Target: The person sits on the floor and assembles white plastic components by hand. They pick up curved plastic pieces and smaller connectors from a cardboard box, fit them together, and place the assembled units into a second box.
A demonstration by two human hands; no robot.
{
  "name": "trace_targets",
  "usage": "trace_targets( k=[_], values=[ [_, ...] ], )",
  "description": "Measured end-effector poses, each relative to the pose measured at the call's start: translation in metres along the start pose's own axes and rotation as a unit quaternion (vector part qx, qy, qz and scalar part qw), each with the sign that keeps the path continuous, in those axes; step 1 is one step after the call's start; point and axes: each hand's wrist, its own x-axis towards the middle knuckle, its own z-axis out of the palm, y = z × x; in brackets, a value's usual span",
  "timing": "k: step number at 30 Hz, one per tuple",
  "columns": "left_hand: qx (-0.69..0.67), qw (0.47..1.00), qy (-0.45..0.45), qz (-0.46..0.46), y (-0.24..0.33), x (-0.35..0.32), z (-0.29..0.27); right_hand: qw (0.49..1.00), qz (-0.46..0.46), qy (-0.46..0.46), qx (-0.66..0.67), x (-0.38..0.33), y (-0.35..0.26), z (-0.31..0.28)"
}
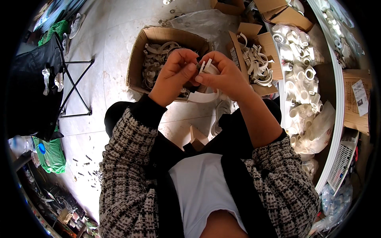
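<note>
A white curved plastic pipe clamp is held over the near right edge of a cardboard box. My right hand grips it, thumb and fingers closed around its upper end, while the curved strip hangs below. Beside it, my left hand is closed in a pinch, thumb against the fingers, close to the clamp's straight ends. What lies between the left fingertips is too small or hidden to make out. Under my hands the box holds many white curved clamps and small grey-white parts.
To the right, an open carton holds more white curved clamps. Farther right lie bags of white pipe fittings and a white plastic basket. A black folding chair stands at left. A wooden block sits between my legs.
</note>
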Motion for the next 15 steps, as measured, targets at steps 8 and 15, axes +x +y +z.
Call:
trace_targets(
  k=[8,15],
  values=[
    [0.029,0.994,-0.078,-0.069,-0.005,0.002,-0.022,1.000,0.013,-0.010,-0.021,-0.001,-0.002,0.002],
    [0.097,0.994,-0.032,0.028,-0.003,-0.001,-0.005,1.000,-0.001,-0.008,0.023,0.002,0.003,0.002]
  ],
)
